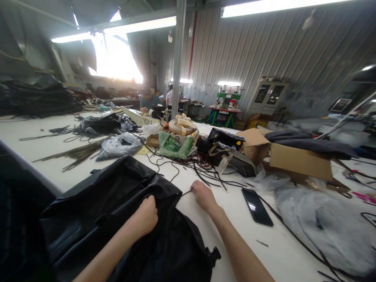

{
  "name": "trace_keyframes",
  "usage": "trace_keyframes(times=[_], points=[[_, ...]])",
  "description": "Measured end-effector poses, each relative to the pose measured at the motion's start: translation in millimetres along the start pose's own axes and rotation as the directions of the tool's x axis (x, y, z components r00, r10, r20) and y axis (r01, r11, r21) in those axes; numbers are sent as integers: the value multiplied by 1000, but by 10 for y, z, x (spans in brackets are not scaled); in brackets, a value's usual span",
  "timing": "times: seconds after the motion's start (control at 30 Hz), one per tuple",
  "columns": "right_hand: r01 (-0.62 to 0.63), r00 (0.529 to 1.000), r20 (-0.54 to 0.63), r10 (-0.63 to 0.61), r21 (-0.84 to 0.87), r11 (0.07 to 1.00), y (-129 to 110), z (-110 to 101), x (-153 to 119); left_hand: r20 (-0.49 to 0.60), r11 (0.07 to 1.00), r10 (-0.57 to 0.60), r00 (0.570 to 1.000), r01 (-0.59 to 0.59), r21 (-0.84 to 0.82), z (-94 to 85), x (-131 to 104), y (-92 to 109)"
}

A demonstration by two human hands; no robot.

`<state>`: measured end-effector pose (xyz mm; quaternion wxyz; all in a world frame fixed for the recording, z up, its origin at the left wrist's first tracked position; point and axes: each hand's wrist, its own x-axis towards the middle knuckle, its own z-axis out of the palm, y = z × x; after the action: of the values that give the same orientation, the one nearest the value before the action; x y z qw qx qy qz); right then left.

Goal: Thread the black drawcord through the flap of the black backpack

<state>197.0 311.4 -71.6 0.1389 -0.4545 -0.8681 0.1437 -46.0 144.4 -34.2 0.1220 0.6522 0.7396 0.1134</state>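
I see my left hand [146, 219] closed on the black fabric of a black bag [117, 219], which lies on the white worktop [35, 137] at bottom left, w/ the fingers bunching the fabric near its upper edge. My right hand [203, 196] is just beside the bag's right edge, resting on the worktop; the thumb and fingers pinch the end of a thin black cord [185, 192], so this grip is narrow and holds the cord. A black phone [257, 206] lies flat to the right of this hand, near but not touching. Behind the hands there is a tangle of black cords [202, 168], a green carton w/ beige strap rolls [178, 141], and an open cardboard box [296, 160]. Clear plastic wrap [323, 227] is at far right. In the background a person [148, 100] is at another table, approx. centre.
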Motion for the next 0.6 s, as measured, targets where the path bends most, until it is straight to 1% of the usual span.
trace_keyframes(times=[0.07, 0.13, 0.2, 0.27, 0.37, 0.4, 0.47, 0.53, 0.6], points=[[8, 1000, -9, -8, 23, 1000, 33, 98, -20, 14, 993, -83, 996, 83, -79, 14, -51, -52], [65, 998, 10, -65, 70, 995, 45, 74, -64, 51, 975, -131, 990, 138, -174, 6, -63, -62], [146, 987, 52, -155, 142, 979, 29, -55, -104, 56, 949, -144, 988, 154, -274, -4, -25, -24], [214, 968, 81, -238, 228, 950, -33, -229, -141, 26, 915, -159, 987, 157, -373, 1, 53, 38], [282, 944, 67, -323, 348, 894, -227, -437, -201, -8, 838, -174, 985, 144, -526, 36, 199, 110], [298, 937, 56, -345, 387, 873, -310, -475, -219, -6, 801, -164, 987, 129, -585, 46, 241, 124], [320, 924, 38, -381, 468, 824, -475, -506, -248, 6, 705, -105, 995, 79, -705, 49, 294, 142], [327, 914, 25, -404, 542, 774, -612, -487, -261, 22, 592, -14, 1000, 26, -805, 24, 300, 162], [317, 918, 4, -397, 595, 739, -707, -429, -254, 40, 496, 70, 997, 0, -868, -7, 274, 189]])
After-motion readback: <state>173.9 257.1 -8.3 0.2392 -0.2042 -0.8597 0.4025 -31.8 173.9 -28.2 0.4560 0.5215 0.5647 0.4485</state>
